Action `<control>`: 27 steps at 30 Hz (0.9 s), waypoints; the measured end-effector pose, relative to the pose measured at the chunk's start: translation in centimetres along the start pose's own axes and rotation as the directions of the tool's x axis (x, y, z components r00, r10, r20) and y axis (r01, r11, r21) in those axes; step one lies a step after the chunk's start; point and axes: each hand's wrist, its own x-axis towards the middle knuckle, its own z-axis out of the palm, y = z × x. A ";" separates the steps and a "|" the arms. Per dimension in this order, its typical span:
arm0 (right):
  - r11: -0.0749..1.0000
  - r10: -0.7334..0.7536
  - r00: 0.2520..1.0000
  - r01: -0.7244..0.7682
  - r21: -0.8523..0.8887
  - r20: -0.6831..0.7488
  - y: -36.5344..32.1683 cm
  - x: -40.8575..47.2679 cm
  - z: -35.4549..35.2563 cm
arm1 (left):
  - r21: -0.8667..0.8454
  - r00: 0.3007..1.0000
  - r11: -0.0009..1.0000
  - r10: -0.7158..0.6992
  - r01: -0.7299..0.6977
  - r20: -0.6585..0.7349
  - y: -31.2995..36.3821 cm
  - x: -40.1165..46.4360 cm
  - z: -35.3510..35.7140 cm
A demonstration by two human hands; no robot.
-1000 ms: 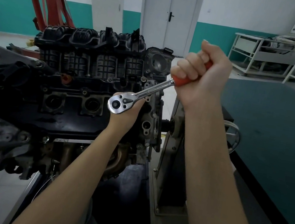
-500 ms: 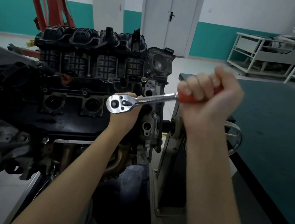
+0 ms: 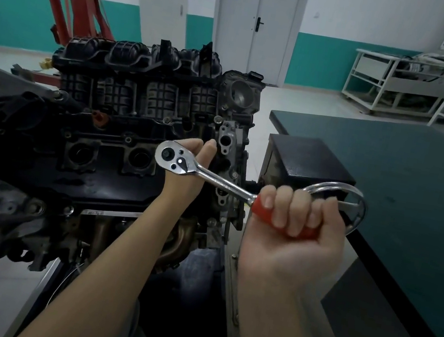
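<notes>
My right grip [image 3: 292, 233] is clamped round the red handle of the ratchet wrench [image 3: 221, 181]. The wrench's chrome head sits at the right end of the engine [image 3: 99, 124], and its handle slants down to the right, towards the handwheel [image 3: 356, 208] by the left edge of the green worktop [image 3: 419, 177]. My left grip [image 3: 182, 186] cups behind the head; I cannot tell whether it pinches anything
</notes>
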 end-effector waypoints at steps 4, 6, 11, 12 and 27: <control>0.987 0.133 0.989 -0.126 -0.104 0.065 -1.1 4.4 2.1 | 0.024 0.997 0.997 -0.073 0.074 -0.030 -0.7 0.4 0.0; 0.953 0.252 0.963 -0.228 -0.200 0.098 -1.2 7.0 3.9 | 0.049 0.989 0.989 -0.135 0.137 -0.054 -1.6 0.4 0.0; 0.915 0.332 0.941 -0.303 -0.267 0.068 -0.3 9.1 6.0 | 0.036 0.992 0.992 -0.121 0.123 -0.043 -1.2 0.4 0.1; 0.933 0.286 0.956 -0.265 -0.242 0.057 -0.3 8.5 5.5 | 0.015 0.993 0.993 -0.114 0.114 -0.039 -1.0 0.5 0.2; 0.919 0.319 0.943 -0.283 -0.275 0.095 -0.9 8.3 4.8 | 0.104 1.000 0.994 -0.010 0.013 -0.022 -1.4 0.1 0.0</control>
